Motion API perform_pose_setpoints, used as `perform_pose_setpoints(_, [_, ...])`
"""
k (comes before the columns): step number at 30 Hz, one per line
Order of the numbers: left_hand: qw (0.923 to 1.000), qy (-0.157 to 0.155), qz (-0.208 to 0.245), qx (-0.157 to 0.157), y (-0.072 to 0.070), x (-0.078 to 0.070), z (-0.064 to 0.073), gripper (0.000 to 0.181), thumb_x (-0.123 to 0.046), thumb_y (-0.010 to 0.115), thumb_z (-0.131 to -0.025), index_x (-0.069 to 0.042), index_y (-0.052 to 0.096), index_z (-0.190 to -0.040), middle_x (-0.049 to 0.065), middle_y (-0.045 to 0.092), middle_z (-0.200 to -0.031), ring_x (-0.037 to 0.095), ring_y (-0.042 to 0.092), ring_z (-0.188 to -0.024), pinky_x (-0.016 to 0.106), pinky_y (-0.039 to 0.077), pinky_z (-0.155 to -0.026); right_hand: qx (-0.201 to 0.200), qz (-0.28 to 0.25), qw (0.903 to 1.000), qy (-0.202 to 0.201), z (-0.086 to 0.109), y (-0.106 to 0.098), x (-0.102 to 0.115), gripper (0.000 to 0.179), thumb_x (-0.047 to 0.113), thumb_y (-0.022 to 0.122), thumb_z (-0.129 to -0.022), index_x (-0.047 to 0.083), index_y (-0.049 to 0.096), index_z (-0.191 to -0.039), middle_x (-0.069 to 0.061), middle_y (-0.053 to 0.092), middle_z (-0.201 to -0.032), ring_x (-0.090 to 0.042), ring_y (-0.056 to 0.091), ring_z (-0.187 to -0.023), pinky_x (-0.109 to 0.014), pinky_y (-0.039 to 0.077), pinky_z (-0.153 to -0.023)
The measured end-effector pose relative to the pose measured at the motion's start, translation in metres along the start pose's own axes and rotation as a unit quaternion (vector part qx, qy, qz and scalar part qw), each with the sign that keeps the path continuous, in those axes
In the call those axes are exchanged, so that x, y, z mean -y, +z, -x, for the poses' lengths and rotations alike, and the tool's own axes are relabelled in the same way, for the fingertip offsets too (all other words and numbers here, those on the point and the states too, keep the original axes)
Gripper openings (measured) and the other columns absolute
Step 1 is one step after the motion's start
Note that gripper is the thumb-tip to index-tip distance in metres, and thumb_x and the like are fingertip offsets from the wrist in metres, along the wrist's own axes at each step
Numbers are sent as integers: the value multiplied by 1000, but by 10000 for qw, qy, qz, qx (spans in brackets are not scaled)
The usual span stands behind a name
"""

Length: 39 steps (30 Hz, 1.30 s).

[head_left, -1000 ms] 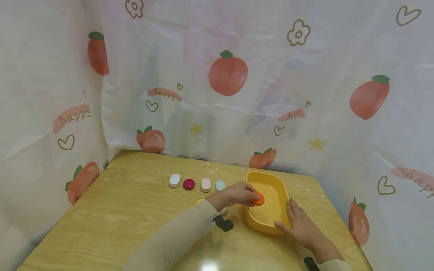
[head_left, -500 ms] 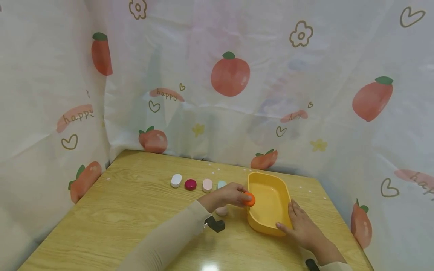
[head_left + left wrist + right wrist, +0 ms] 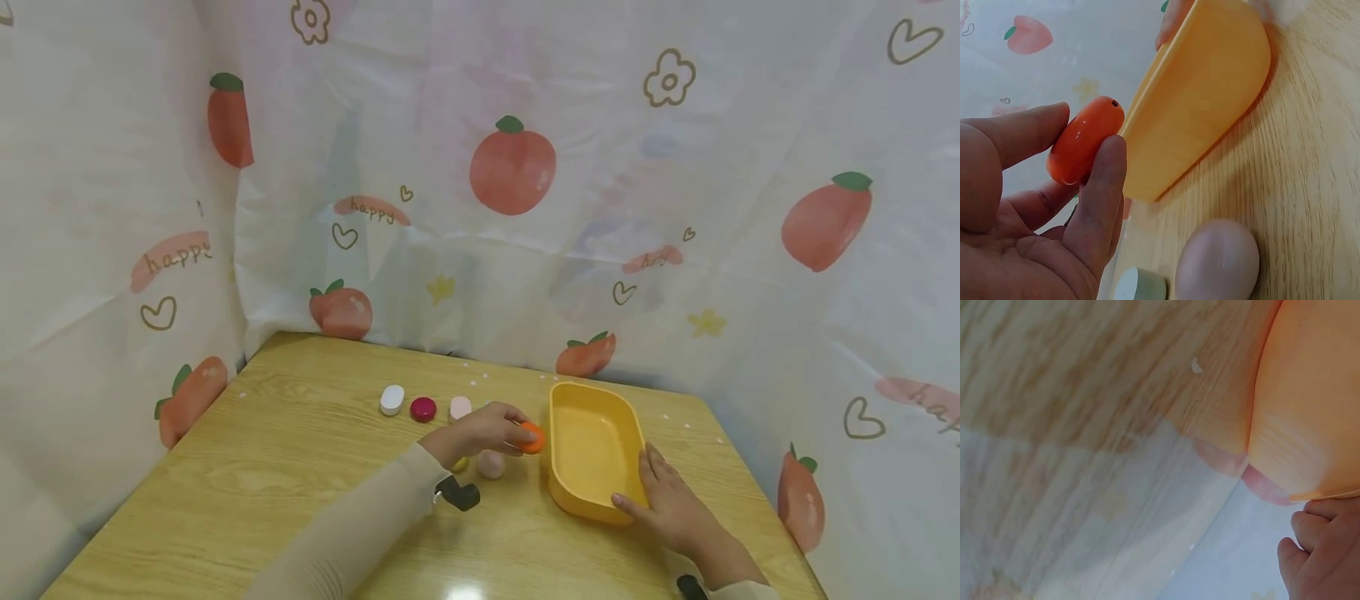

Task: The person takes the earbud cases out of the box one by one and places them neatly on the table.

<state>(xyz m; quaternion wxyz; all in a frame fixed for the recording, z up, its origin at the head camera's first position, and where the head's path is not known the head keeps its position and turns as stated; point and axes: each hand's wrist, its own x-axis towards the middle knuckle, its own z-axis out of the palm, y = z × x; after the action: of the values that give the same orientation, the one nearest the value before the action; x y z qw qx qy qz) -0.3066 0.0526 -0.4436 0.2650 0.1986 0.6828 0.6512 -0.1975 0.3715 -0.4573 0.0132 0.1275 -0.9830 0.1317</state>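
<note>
My left hand [image 3: 491, 429] pinches a glossy orange rounded piece [image 3: 532, 437] between thumb and fingers, just left of the yellow bin [image 3: 562, 492]. In the left wrist view the orange piece [image 3: 1085, 140] is raised off the table, with a small dark hole at one end. Right of the bin, my right hand [image 3: 675, 504] holds its side, thumb over the rim and fingers along the outer wall. Bare bottom shows inside the bin. Below my left hand lie a pale pinkish rounded piece [image 3: 491, 465] and a partly hidden yellow piece [image 3: 460, 464].
Farther back on the wooden table [image 3: 300, 467] stand a white piece [image 3: 392, 400], a crimson one [image 3: 423, 409] and a pink one [image 3: 461, 407] in a row. A mint piece [image 3: 1141, 285] is mostly hidden by my left hand in the head view. A printed curtain [image 3: 480, 283] borders the table.
My left hand has moved left with the orange piece, from over the bin to beside it. The right hand stays at the bin's side.
</note>
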Motion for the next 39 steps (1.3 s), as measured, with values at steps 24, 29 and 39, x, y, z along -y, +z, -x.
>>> perform_pose_setpoints(24, [9994, -113, -189, -280, -44, 14, 26, 25, -3, 68, -90, 9, 60, -110, 14, 63, -102, 23, 65, -86, 36, 57, -78, -17, -26, 10000, -5, -2, 1, -1, 96, 54, 53, -95, -20, 17, -144, -36, 8, -153, -53, 11, -138, -66, 15, -108])
perform_pose_setpoints(29, [9990, -143, -247, -332, -52, 20, 30, 23, -4, 68, -90, 8, 62, -109, 13, 62, -105, 22, 65, -86, 36, 57, -79, 51, -36, 10000, 50, -2, 0, 0, 96, 55, 53, -95, -19, 17, -144, -37, 8, -153, -54, 11, -138, -67, 15, -107])
perform_pose_setpoints(39, [9983, -207, -124, -531, -72, 30, 47, 29, -3, 67, -91, 11, 56, -114, 16, 63, -103, 22, 65, -88, 35, 56, -82, 19, 2, 10000, 61, -3, 1, -3, 96, 55, 52, -96, -20, 17, -144, -37, 8, -153, -54, 12, -138, -67, 15, -107])
